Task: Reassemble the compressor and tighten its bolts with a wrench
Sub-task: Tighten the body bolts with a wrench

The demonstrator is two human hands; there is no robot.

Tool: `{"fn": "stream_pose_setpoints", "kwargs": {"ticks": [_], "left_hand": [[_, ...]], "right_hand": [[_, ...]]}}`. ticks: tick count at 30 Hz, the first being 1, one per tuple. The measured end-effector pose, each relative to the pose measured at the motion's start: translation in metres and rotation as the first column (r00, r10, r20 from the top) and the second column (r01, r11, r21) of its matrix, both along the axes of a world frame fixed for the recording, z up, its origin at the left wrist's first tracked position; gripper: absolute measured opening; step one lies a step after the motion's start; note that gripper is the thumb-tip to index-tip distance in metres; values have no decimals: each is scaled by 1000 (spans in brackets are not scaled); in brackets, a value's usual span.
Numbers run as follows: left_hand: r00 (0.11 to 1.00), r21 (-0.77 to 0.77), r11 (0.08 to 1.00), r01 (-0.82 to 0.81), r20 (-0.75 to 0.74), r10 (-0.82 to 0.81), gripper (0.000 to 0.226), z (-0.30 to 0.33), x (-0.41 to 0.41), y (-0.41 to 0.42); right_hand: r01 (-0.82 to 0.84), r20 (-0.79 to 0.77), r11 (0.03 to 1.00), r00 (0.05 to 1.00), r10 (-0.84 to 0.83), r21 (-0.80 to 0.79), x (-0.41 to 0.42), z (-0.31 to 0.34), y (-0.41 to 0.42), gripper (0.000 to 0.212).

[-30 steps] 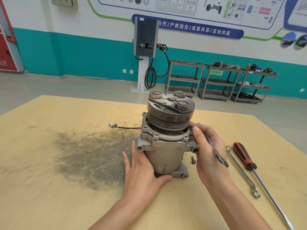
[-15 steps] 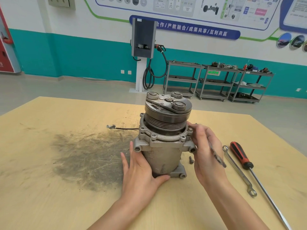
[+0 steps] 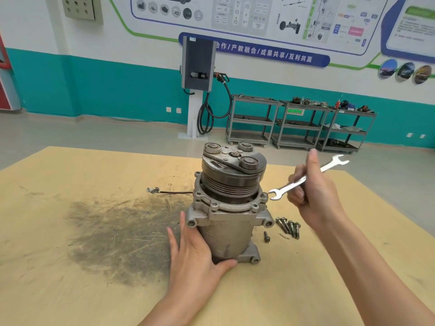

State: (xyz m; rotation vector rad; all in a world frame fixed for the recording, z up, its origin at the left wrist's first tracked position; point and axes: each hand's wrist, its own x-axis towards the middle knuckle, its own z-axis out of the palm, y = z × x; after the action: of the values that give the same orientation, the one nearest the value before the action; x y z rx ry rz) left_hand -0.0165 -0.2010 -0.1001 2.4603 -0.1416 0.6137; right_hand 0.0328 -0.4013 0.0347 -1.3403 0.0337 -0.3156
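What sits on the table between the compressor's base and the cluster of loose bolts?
In the head view, a single bolt stands between the compressor and the bolt cluster, on bare table.

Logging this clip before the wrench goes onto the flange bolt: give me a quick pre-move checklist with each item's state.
1. Compressor upright on table: ok.
2. Left hand steadies the body: ok.
3. Right hand grips the wrench: ok.
4. Wrench's open end seated on flange bolt: not ok, just beside it.
5. Spare bolts lying within view: ok.
6. Bolt threaded fully: cannot tell.
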Motion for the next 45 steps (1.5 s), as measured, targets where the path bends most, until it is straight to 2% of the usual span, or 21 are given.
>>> {"fn": "stream_pose_setpoints", "kwargs": {"ticks": [9,15,19,29,33,45], "left_hand": [[999,46,999,-27,-21,28,116,-2,1,0],[1000,33,999,-22,-21,23,115,1,0,-1],[1000,19,1000,-18,-15,19,112,2,0,-1],[1000,34,999,-20,-7,20,111,-1,0,0],[1000,27,999,-22,-8,23,116,-1,1,0],[1000,5,1000,-21,2,21,110,-2,-1,-1]], "right_hand": [[-192,-184,981,964,193,27,31,0,6,58],[-375,-289,923,877,385,92,46,-2,11,59],[-444,-313,890,835,453,104,50,-1,12,63],[-391,-234,857,847,478,335,40,-10,1,57],[-404,-237,852,839,490,332,38,-6,2,56],[-270,-169,912,928,332,309,15,-7,-4,54]]}}
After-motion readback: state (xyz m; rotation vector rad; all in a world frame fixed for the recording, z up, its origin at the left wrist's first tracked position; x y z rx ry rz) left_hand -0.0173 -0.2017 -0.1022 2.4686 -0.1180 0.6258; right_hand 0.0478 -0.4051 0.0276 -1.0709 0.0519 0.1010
